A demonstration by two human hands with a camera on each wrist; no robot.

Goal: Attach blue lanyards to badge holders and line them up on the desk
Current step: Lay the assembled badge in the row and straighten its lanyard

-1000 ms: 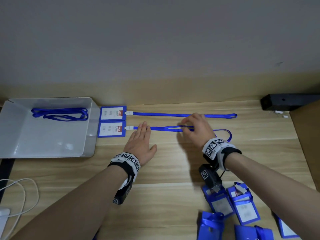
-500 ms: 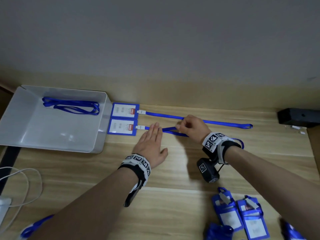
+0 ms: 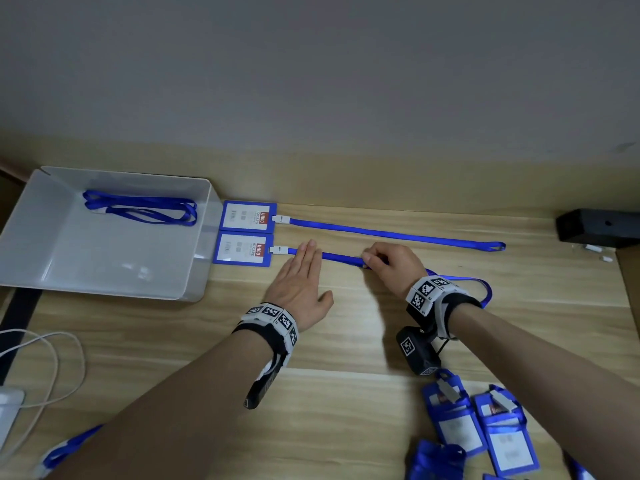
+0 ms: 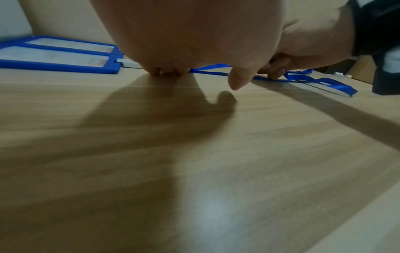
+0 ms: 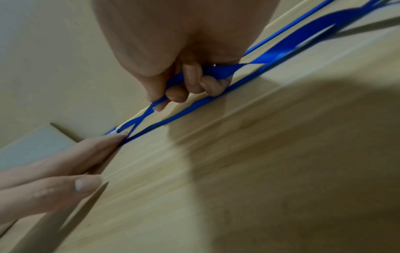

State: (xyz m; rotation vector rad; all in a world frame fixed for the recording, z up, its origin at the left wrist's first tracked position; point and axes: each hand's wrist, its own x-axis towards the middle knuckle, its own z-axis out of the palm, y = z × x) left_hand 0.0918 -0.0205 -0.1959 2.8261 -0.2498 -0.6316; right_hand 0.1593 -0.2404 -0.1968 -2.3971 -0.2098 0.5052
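- Two badge holders lie side by side at the back edge of the desk [image 3: 346, 403] in the head view, right next to a grey tray [image 3: 194, 271] at the back left corner
- the far badge holder [image 3: 247, 216] has its far lanyard [image 3: 391, 233] stretched out straight toward the right
- the near badge holder [image 3: 242, 249] has a near lanyard [image 3: 341, 258] clipped on, and both hands are on that strap
- the left hand [image 3: 298, 285] lies flat with straight fingers pressing the strap down just beside the clip
- the right hand [image 3: 391, 266] pinches the strap a bit further right, and the rest loops behind the wrist
- spare lanyards [image 3: 142, 211] lie in the tray, and more loose holders [image 3: 478, 427] sit at the front right corner
- the left wrist view shows the left hand's fingertips [image 4: 164, 71] down on the wood, with the two holders to the left
- the right wrist view shows the right hand's fingers [image 5: 190, 77] curled around the blue strap, which is twisted there
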